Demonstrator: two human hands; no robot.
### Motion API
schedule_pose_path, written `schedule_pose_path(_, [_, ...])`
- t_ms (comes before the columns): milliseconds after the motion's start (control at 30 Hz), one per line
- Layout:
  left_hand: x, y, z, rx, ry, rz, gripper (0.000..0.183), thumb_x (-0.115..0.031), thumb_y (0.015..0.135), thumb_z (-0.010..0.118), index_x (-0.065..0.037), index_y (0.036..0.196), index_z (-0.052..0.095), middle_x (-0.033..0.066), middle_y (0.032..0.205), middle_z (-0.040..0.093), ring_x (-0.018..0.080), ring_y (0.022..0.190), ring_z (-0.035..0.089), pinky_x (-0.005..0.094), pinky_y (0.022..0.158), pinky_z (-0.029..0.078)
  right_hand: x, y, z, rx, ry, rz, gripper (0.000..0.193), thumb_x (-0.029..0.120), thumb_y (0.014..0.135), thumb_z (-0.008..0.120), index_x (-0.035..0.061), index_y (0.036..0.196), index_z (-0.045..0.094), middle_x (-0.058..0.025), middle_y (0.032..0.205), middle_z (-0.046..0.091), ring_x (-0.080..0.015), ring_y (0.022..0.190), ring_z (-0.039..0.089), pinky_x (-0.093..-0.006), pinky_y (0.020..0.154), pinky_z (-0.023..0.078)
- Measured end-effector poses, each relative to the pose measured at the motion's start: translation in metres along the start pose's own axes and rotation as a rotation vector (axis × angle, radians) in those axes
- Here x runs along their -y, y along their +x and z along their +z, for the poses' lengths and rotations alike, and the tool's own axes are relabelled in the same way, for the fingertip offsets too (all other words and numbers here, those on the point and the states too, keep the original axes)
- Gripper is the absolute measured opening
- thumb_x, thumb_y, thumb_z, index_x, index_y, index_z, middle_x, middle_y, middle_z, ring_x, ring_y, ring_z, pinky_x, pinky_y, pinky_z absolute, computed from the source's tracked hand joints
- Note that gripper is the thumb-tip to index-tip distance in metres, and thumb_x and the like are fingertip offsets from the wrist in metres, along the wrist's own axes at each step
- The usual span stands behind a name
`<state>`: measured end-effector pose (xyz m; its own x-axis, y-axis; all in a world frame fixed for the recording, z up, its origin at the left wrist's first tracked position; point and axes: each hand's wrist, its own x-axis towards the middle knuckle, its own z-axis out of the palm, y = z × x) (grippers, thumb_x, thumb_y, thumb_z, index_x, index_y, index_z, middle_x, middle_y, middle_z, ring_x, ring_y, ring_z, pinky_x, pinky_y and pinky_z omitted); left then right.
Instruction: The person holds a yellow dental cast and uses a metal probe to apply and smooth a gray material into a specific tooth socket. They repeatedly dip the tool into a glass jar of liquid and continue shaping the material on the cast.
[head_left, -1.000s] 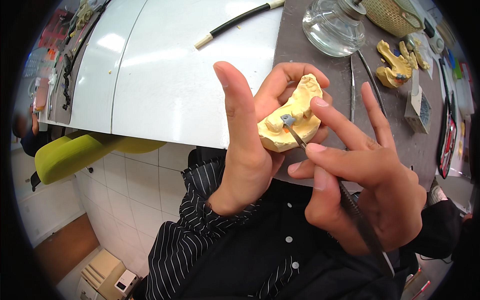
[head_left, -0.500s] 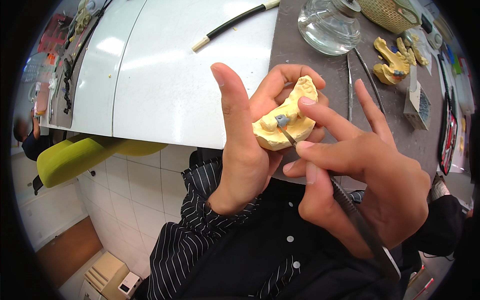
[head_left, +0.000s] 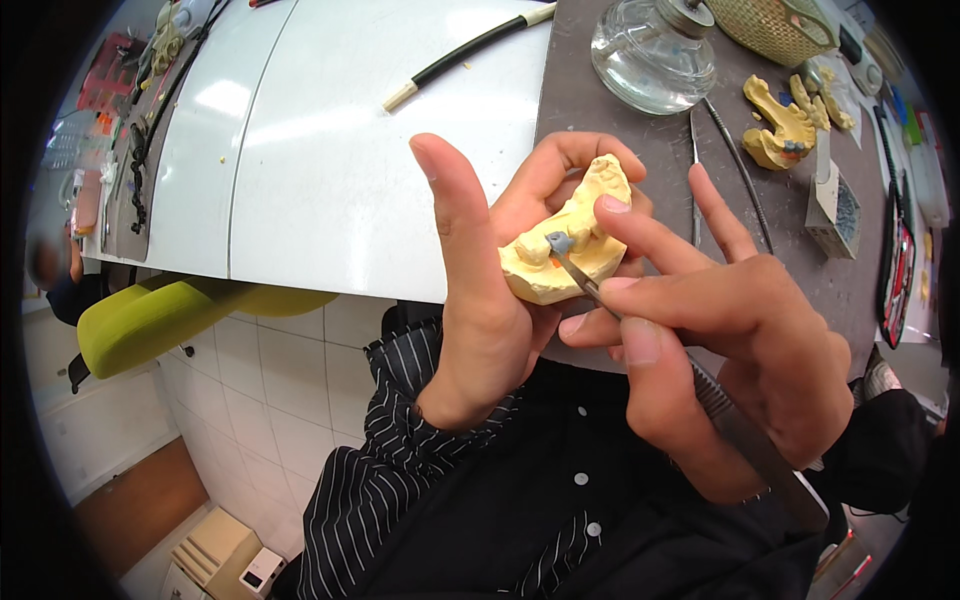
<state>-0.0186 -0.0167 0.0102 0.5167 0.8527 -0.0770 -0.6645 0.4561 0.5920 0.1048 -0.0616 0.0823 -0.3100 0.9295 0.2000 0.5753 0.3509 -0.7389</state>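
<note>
My left hand (head_left: 490, 270) is wrapped round a pale yellow plaster dental model (head_left: 540, 280) with its thumb raised clear. One tooth on the model carries a grey-blue wax cap (head_left: 560, 242). In a pen-like grip, my right hand (head_left: 740, 340) holds a metal carving knife (head_left: 735, 420) with a ridged handle. Its thin tip meets the lower edge of the wax cap. My right index finger rests against the model's right side, and another finger points up and away.
A glass spirit burner (head_left: 652, 60) stands on the dark mat, near a woven basket (head_left: 775, 35). Another yellow dental model (head_left: 780, 125), a small box (head_left: 833, 215) and a thin metal instrument (head_left: 695, 150) are to the right. A black-handled tool (head_left: 465, 50) lies on the white table.
The knife's handle has swung a little to the right and down, my right thumb shifting with it. Its tip stays at the wax cap. The model has moved slightly left.
</note>
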Motion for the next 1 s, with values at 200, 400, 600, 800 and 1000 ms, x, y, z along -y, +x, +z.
schedule_pose_path(200, [0.002, -0.001, 0.005, -0.094, 0.081, 0.004, 0.096, -0.083, 0.069, 0.007, -0.002, 0.106, 0.043, 0.0048, 0.082, 0.048, 0.0095, 0.062, 0.049, 0.0209, 0.052, 0.044, -0.009, -0.006, 0.005, -0.032, 0.142, 0.059, 0.016, -0.004, 0.080, 0.047, 0.0008, 0.096, 0.047, -0.0160, 0.077, 0.066, -0.0297, 0.105, 0.057, -0.0596, 0.103, 0.013])
schedule_pose_path(400, [0.005, 0.001, -0.002, -0.048, 0.192, 0.149, 0.090, -0.081, 0.073, 0.013, -0.002, 0.106, 0.043, 0.0044, 0.081, 0.048, 0.0081, 0.062, 0.047, 0.0189, 0.052, 0.040, 0.006, 0.002, -0.006, 0.080, -0.098, -0.005, 0.015, -0.002, 0.082, 0.048, 0.0030, 0.096, 0.047, -0.0140, 0.078, 0.067, -0.0317, 0.101, 0.059, -0.0615, 0.102, 0.014])
schedule_pose_path(600, [0.006, 0.003, 0.009, -0.072, 0.323, 0.128, 0.086, -0.078, 0.075, 0.021, -0.001, 0.106, 0.043, 0.0060, 0.081, 0.048, 0.0091, 0.063, 0.047, 0.0200, 0.051, 0.042, -0.002, -0.009, -0.013, -0.027, -0.189, -0.150, 0.017, 0.011, 0.090, 0.041, 0.0046, 0.106, 0.039, -0.0096, 0.084, 0.067, -0.0309, 0.104, 0.057, -0.0667, 0.099, 0.014])
schedule_pose_path(800, [0.007, -0.001, 0.000, 0.071, 0.001, 0.149, 0.090, -0.078, 0.076, 0.014, 0.000, 0.110, 0.042, 0.0082, 0.081, 0.048, 0.0112, 0.063, 0.048, 0.0237, 0.046, 0.045, -0.015, -0.015, -0.038, 0.048, -0.131, -0.220, 0.021, 0.021, 0.094, 0.035, 0.0055, 0.109, 0.035, -0.0083, 0.083, 0.067, -0.0311, 0.105, 0.056, -0.0675, 0.099, 0.014])
schedule_pose_path(1000, [0.004, -0.002, 0.001, 0.104, 0.078, 0.146, 0.092, -0.077, 0.076, 0.009, 0.002, 0.111, 0.041, 0.0103, 0.082, 0.049, 0.0120, 0.065, 0.050, 0.0227, 0.046, 0.044, -0.006, -0.021, -0.002, -0.088, 0.101, -0.062, 0.013, 0.008, 0.088, 0.041, 0.0074, 0.101, 0.042, -0.0075, 0.075, 0.068, -0.0297, 0.105, 0.057, -0.0659, 0.100, 0.011])
